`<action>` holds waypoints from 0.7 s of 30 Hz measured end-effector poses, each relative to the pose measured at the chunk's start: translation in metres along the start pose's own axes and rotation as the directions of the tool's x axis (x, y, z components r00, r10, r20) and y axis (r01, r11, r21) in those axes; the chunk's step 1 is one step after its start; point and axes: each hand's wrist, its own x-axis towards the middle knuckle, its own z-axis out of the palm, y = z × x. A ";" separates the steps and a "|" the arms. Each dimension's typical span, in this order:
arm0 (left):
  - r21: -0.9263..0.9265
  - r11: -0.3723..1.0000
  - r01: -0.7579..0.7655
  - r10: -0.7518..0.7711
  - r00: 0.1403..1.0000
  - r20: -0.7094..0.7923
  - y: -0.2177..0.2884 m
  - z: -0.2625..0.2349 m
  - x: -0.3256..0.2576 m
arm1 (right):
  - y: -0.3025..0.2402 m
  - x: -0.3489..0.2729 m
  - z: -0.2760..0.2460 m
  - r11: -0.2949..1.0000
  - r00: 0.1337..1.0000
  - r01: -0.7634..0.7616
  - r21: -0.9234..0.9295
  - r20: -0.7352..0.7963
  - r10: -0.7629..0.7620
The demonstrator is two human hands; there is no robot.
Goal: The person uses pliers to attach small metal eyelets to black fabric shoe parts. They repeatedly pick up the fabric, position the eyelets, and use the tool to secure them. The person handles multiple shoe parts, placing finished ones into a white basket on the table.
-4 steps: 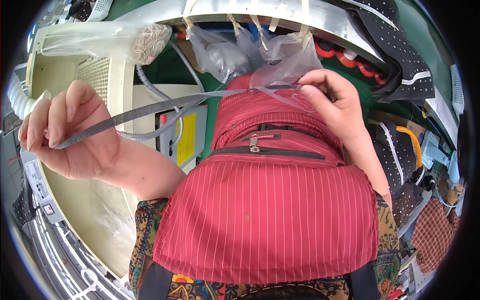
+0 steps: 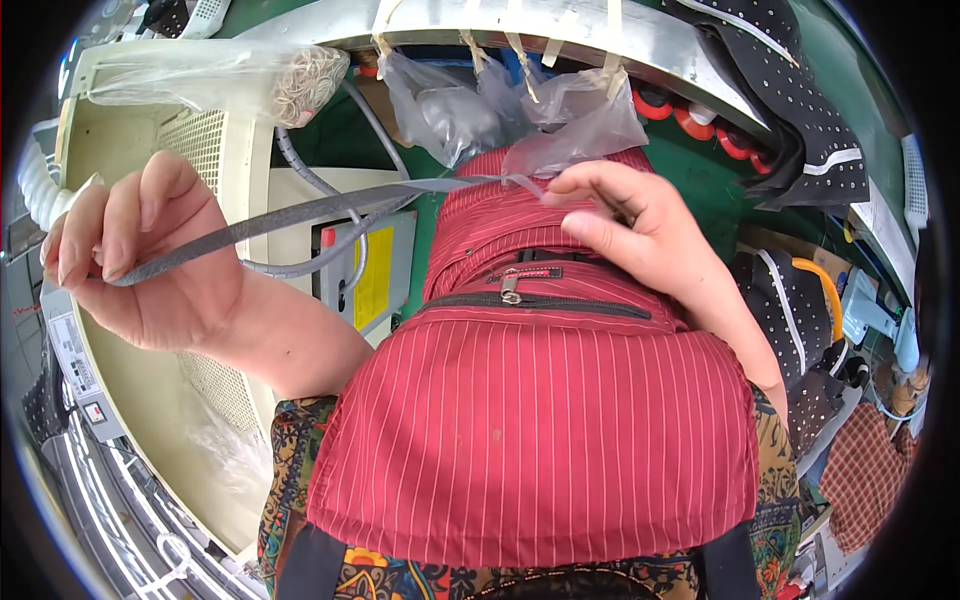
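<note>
Up close, the left hand [image 2: 150, 255] curls its fingers [image 2: 95, 235] shut around a grey webbing strap [image 2: 290, 215], pulling it taut to the left. The right hand [image 2: 640, 235] pinches the strap's far end with thumb and forefinger above a red striped bag [image 2: 540, 430], which rests against the person's lap, steadying it. Clear plastic bags [image 2: 500, 110] hang from a metal rim [image 2: 480, 25] beyond.

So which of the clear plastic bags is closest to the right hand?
The crumpled empty bag just above the right hand, at its fingertips; the bag holding rubber bands lies far left.
</note>
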 end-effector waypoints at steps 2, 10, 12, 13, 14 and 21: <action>0.032 0.999 -0.024 0.026 0.998 -0.050 0.003 -0.001 0.001 | 0.006 -0.003 0.000 0.993 0.995 -0.041 0.112 0.099 0.030; 0.212 0.952 -0.222 0.276 0.922 -0.273 0.023 -0.022 -0.006 | 0.086 -0.031 -0.097 0.984 0.789 -0.169 0.057 -0.591 0.170; 0.216 0.950 -0.226 0.282 0.916 -0.284 0.031 -0.028 -0.008 | 0.128 -0.047 -0.128 0.925 0.639 -0.378 0.038 -0.712 0.290; 0.210 0.952 -0.224 0.281 0.911 -0.301 0.036 -0.031 -0.005 | 0.162 -0.062 -0.148 0.907 0.602 -0.419 -0.037 -0.760 0.247; 0.240 0.941 -0.241 0.310 0.898 -0.313 0.043 -0.035 -0.002 | 0.193 -0.075 -0.163 0.880 0.567 -0.464 -0.106 -0.798 0.203; 0.518 0.764 -0.385 0.593 0.736 -0.328 0.176 -0.073 0.022 | 0.234 -0.100 -0.175 0.660 0.528 -0.670 -0.341 -0.843 0.101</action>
